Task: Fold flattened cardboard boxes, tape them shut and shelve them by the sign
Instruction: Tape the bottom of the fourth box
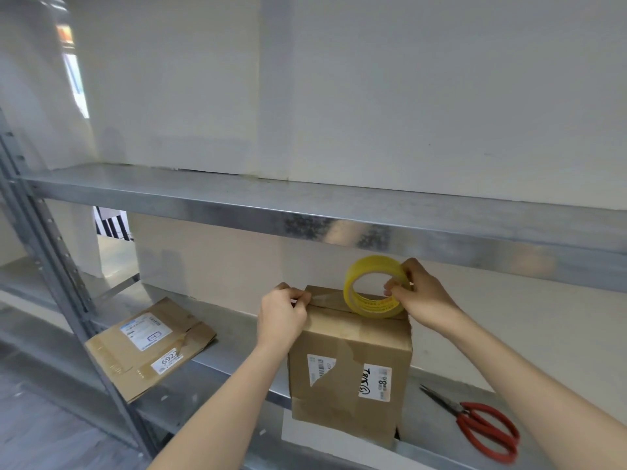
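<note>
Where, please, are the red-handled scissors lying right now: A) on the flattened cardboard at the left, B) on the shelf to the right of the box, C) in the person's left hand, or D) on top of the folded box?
B: the scissors lie flat on the shelf, to the right of the box.

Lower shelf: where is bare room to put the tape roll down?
Widest bare patch: lower shelf between the flattened cardboard box and the upright box. The upper shelf also shows bare metal. Crowded: the box top, where the left hand pinches the tape strip and the right hand grips the tape roll; red scissors lie close on its right.
</note>
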Demonstrator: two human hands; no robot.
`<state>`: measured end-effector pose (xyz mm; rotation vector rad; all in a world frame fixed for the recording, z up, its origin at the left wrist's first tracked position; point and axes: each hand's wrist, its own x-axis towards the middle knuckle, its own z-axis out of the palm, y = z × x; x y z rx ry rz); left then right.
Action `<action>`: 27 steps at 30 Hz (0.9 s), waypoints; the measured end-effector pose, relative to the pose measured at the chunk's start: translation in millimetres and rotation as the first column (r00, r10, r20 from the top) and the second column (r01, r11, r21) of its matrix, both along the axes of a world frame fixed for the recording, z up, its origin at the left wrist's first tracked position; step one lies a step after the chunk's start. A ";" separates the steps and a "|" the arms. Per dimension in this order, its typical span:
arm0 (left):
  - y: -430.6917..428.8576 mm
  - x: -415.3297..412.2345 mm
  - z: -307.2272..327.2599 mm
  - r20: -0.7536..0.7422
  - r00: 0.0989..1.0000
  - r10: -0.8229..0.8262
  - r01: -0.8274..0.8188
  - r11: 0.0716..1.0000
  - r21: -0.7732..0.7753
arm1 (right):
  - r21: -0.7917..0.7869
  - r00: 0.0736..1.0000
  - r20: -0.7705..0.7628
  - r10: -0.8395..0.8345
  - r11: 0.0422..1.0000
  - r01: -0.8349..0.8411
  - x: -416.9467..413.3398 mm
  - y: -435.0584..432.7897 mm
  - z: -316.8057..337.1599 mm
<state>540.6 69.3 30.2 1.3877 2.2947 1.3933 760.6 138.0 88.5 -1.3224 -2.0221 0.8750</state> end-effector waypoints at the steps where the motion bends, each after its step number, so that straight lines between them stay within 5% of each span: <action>1: 0.1 -0.1 0.5 -0.005 1.000 -0.003 0.002 1.000 -0.003 | 0.006 1.000 -0.006 0.006 1.000 -0.006 -1.2 -1.5 0.8; 14: 2.8 -4.7 1.4 -0.027 1.000 0.006 -0.008 0.997 -0.077 | 0.032 0.980 -0.171 0.100 0.995 -0.096 45.6 -4.8 16.5; 27: -0.5 -4.2 1.0 -0.036 0.999 -0.006 0.004 0.998 -0.060 | 0.086 0.987 -0.130 0.091 0.993 -0.080 43.8 -4.6 19.6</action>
